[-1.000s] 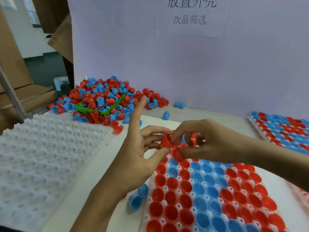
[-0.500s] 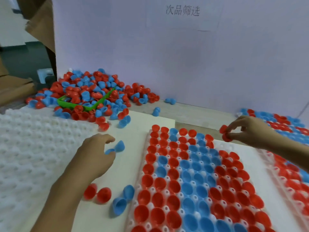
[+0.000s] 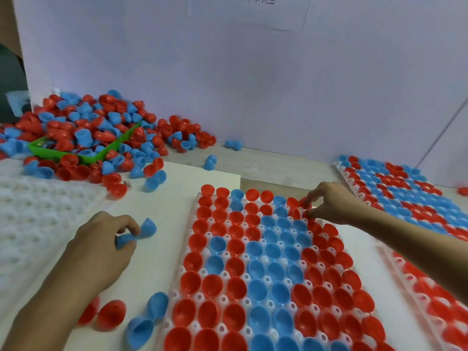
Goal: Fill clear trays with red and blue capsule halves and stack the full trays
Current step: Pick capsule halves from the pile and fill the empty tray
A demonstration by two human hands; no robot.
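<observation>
The right hand [image 3: 326,203] pinches a red half [image 3: 305,212] over the tray's [image 3: 196,249] far corner, filling nearly done. The left hand [image 3: 101,247] pinches blue halves [image 3: 136,234]; next, seat the red one squarely.

Red and blue capsule halves [image 3: 83,130]: smooth, glossy plastic.
Clear dimpled tray [image 3: 195,206]: thin translucent plastic.
Green scoop-shaped bin [image 3: 76,155]: glossy plastic.
Tabletop [image 3: 266,168]: matt, wood-like.

Two hands [image 3: 101,252], three filled trays [image 3: 197,295], one green bin [image 3: 76,155].

wall: pale lilac board [image 3: 253,84], upright behind the table, a paper sheet [image 3: 248,11] on it
table: white top [image 3: 157,254], wooden strip [image 3: 266,171] at the back
</observation>
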